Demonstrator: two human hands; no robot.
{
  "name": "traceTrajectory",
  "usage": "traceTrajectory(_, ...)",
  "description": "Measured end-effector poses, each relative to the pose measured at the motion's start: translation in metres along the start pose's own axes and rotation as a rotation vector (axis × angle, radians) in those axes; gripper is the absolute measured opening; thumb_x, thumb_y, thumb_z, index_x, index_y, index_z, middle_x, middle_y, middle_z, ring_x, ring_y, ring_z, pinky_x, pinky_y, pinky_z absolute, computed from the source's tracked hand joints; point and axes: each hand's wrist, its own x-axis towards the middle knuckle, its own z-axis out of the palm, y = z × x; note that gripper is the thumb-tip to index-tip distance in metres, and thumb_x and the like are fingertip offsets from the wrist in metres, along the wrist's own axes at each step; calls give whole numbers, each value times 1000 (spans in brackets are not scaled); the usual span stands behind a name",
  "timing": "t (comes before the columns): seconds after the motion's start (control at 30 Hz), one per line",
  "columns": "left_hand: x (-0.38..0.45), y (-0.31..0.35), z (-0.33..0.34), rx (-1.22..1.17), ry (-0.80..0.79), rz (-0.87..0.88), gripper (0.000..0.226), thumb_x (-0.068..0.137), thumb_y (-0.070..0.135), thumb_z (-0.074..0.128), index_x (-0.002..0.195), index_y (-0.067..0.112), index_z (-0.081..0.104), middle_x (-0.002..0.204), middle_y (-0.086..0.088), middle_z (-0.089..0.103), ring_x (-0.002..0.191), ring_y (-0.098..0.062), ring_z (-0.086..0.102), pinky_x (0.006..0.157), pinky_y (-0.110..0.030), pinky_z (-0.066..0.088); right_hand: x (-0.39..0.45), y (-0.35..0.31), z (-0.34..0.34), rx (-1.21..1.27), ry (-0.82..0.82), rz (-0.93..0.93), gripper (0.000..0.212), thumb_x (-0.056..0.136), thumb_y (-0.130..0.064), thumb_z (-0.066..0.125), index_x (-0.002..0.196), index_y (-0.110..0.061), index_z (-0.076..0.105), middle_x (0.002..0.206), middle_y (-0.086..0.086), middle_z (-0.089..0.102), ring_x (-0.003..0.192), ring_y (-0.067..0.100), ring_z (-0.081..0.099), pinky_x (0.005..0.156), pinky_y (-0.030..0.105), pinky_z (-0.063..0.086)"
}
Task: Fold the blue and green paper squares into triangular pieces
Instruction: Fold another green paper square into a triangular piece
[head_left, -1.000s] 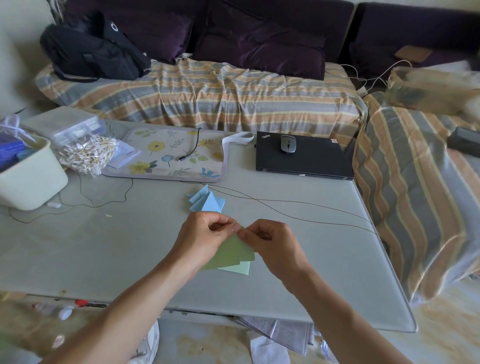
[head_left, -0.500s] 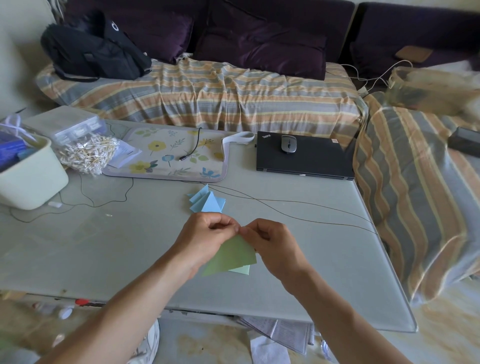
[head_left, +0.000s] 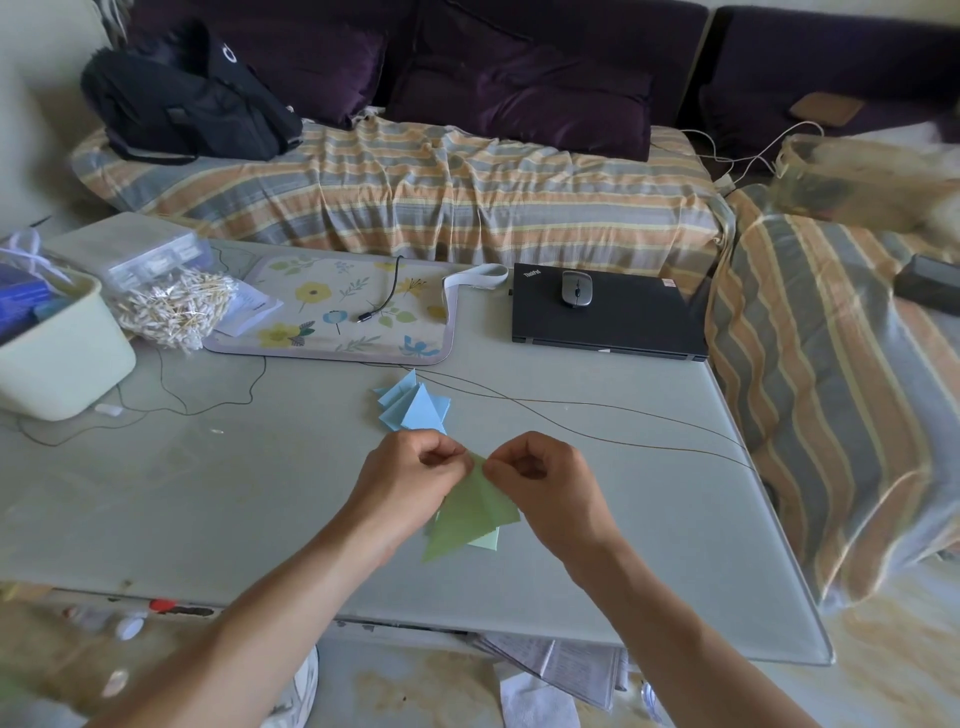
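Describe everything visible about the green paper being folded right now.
The green paper is a thin, matte sheet, partly folded, with a crease running down from its top point. Both hands pinch that top corner: the left hand and the right hand. Its lower part fans out toward the near edge of the table. A paler green piece shows beneath it.

- A pale grey surface (head_left: 208, 499) fills the foreground.
- Behind it stands a dark purple sofa (head_left: 519, 52) with a striped cover (head_left: 415, 187) over its seat.
- A black bag (head_left: 182, 104) lies on the sofa's left end.
- The floor (head_left: 893, 649) is mottled beige.
- Soft daylight.
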Motion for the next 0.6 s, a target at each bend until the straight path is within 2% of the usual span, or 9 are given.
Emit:
traceTrajectory(0.03,0,0,0,8,0,-5,8,88,24,72,82,23,78,80,3,78,82,-22,75,86,-42,62,-1,0,1,-17,13,-10,8,85,-18,73,77,-20,71,67,-11,68,57,-1,55,54,12,40)
traceTrajectory(0.1,-1,-1,2,77,31,22,5,87,24,74,81,24,76,77,6,77,76,-16,74,79,-32,62,-2,-1,1,-41,38,-18,9,84,-17,71,76,-19,70,64,-12,66,56,-2,53,52,11,39)
traceTrajectory(0.17,-3,0,3,191,94,87,8,83,24,80,81,24,72,76,8,73,68,-7,68,63,-16,54,-1,-2,1,-40,48,-4,9,84,-18,69,75,-19,70,64,-11,66,56,0,53,52,13,39)
traceTrajectory(0.2,-4,0,4,234,124,126,12,82,24,82,81,24,70,75,9,72,65,-4,65,56,-10,46,-1,-2,1,-36,45,5,10,84,-18,69,74,-19,70,65,-10,66,56,2,53,51,13,39)
traceTrajectory(0.23,-5,0,5,258,142,162,14,81,25,83,81,24,69,75,9,70,63,-3,62,54,-9,44,-1,-2,0,-32,38,12,10,85,-19,68,74,-19,70,65,-10,66,56,2,53,51,14,39)
traceTrajectory(0.37,-5,2,6,259,77,219,9,84,27,79,83,29,70,78,14,72,68,-2,64,58,-12,48,-2,-5,0,1,8,29,12,87,-18,67,76,-19,72,65,-11,66,57,2,53,52,14,39)
traceTrajectory(0.43,-5,1,7,277,11,240,9,84,29,77,88,32,70,84,17,72,74,0,66,69,-21,55,-3,-6,-1,35,-17,38,13,89,-16,66,77,-17,73,64,-12,65,56,2,52,51,13,38)
traceTrajectory(0.5,-5,0,7,320,-65,253,11,86,28,72,94,31,66,89,15,71,83,-5,67,75,-30,57,-4,-9,-2,68,-46,50,14,90,-14,66,78,-15,72,62,-12,62,53,1,50,49,12,37)
traceTrajectory(0.6,-8,3,9,442,-190,273,13,93,19,59,100,21,48,90,3,61,80,-16,60,66,-34,50,-6,-12,-3,121,-91,65,17,92,-12,66,76,-15,71,59,-14,59,53,1,49,51,11,38)
